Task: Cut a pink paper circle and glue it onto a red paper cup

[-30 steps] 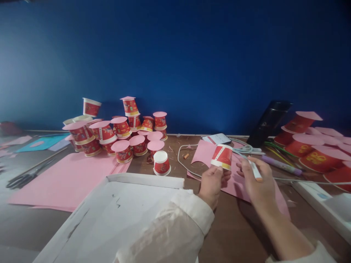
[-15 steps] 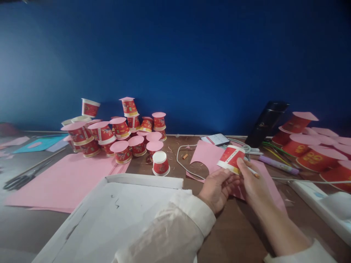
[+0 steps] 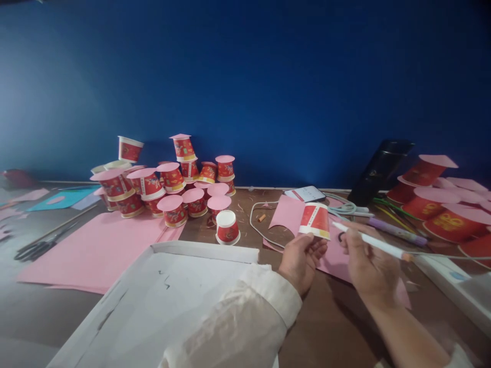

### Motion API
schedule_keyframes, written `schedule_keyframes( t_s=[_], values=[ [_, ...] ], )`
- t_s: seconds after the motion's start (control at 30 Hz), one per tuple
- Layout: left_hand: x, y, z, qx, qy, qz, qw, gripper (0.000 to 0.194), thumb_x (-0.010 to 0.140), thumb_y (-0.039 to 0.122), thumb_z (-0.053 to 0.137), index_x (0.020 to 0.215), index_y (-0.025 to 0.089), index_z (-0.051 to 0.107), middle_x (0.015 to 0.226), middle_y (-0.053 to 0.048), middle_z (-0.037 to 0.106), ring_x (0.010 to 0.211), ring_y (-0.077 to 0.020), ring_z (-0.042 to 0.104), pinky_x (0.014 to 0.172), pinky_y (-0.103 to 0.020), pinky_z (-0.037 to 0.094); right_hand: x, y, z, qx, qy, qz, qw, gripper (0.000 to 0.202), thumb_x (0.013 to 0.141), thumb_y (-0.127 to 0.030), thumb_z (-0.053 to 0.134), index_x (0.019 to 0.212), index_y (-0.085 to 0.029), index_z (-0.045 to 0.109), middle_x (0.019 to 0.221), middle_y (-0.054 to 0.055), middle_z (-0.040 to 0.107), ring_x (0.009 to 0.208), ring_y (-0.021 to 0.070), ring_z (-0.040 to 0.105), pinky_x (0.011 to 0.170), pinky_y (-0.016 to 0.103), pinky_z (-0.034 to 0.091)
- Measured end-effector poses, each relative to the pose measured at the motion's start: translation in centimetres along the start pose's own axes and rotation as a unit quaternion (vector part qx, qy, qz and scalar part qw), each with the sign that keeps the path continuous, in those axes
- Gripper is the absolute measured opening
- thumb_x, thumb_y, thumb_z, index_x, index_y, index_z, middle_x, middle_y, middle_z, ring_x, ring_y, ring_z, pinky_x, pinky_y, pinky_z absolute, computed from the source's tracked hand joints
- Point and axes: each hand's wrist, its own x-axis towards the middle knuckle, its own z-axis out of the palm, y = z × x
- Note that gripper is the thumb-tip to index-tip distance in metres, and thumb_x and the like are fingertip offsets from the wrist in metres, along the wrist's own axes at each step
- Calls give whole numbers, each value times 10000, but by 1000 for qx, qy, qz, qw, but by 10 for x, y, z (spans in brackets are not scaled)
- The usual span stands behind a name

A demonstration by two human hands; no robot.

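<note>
Compared with half a second ago, the right hand (image 3: 370, 263) has drawn back from the cup (image 3: 315, 221) and no longer touches it; the cup, then tipped to the right, now stands nearer upright. The pen (image 3: 374, 242) has swung from a short stub hidden behind the fingers to a long line across the view.

The left hand (image 3: 301, 258) holds the cup above the pink paper (image 3: 286, 212) and the brown table (image 3: 326, 317), thumb and fingertips pinching its lower rim. The cup is upside down: the wide rolled rim sits at the bottom by the fingers, the narrow white base on top. Its long axis runs nearly vertical, leaning slightly left.

The right hand grips the pen with fingers curled around the barrel. The pen's long axis runs from upper left to lower right; its white tip points towards the cup and stops just short of it, and its orange end points right.

The print on the cup is too blurred to read. The far side of the cup is hidden. A dark mark on the pink paper below the pen is partly covered by the right hand. The right forearm is cut off at the lower edge. The pile of cups (image 3: 172, 184) at the wall is soft in focus.
</note>
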Motion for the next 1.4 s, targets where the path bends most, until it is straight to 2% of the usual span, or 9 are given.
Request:
schedule_keyframes(
  t_s=[0.13, 0.33, 0.6, 0.8, 1.0, 1.17, 1.3, 1.4],
  values=[
    [0, -1, -1, 8, -21, 21, 1000, 80, 717, 146, 715, 763, 85, 690, 731, -64, 661, 684, -123, 619, 746, -254, 505, -2, -2, -2, -74, -27, -58, 995, 410, 942, -514, 469, 876, -193, 714, 641, 47, 673, 579, 192, 619, 587, 313, 454],
    [0, -1, -1, 19, -30, 22, 999, 108, 702, 148, 718, 783, 77, 706, 728, -63, 662, 674, -118, 611, 732, -244, 501, -2, 3, 2, -98, -16, -103, 990, 366, 954, -461, 480, 877, -192, 717, 679, 57, 698, 624, 197, 645, 614, 305, 457],
    [-1, -1, -2, 42, -23, 20, 999, 106, 681, 167, 726, 739, 84, 694, 696, -66, 656, 670, -125, 610, 747, -257, 496, -2, 3, 3, -98, -14, -116, 988, 361, 965, -444, 466, 941, -185, 716, 767, 78, 728, 723, 218, 684, 666, 320, 490],
    [1, -1, -3, 41, -22, 28, 999, 118, 677, 170, 734, 749, 86, 692, 691, -58, 646, 672, -129, 605, 769, -276, 506, -5, 7, 5, -124, 15, -122, 985, 391, 941, -477, 509, 761, -189, 703, 631, 64, 697, 605, 209, 656, 574, 305, 452],
    [1, -2, -3, 43, -17, 17, 999, 112, 689, 153, 712, 763, 70, 697, 711, -71, 658, 687, -127, 626, 728, -247, 499, -4, 6, 5, -124, 0, -125, 984, 383, 966, -451, 477, 916, -169, 733, 750, 79, 742, 699, 219, 692, 632, 308, 473],
    [0, -1, -3, 50, -18, 25, 998, 124, 673, 166, 738, 758, 84, 700, 702, -59, 658, 673, -128, 616, 738, -261, 502, -4, 7, 6, -120, 20, -130, 984, 380, 951, -454, 502, 828, -172, 724, 705, 82, 736, 647, 217, 682, 607, 308, 471],
    [-1, -1, -2, 51, -14, 18, 998, 104, 680, 156, 720, 743, 74, 700, 703, -69, 659, 672, -130, 620, 747, -265, 499, -4, 7, 6, -117, 7, -122, 986, 375, 955, -457, 490, 884, -181, 734, 775, 85, 751, 685, 222, 690, 623, 315, 475],
    [0, -1, -2, 51, -15, 18, 998, 110, 673, 160, 728, 740, 77, 700, 698, -65, 657, 660, -128, 610, 758, -272, 499, -5, 8, 7, -109, 13, -116, 987, 374, 939, -471, 508, 837, -187, 729, 707, 77, 731, 650, 219, 675, 612, 316, 470]
  ],
)
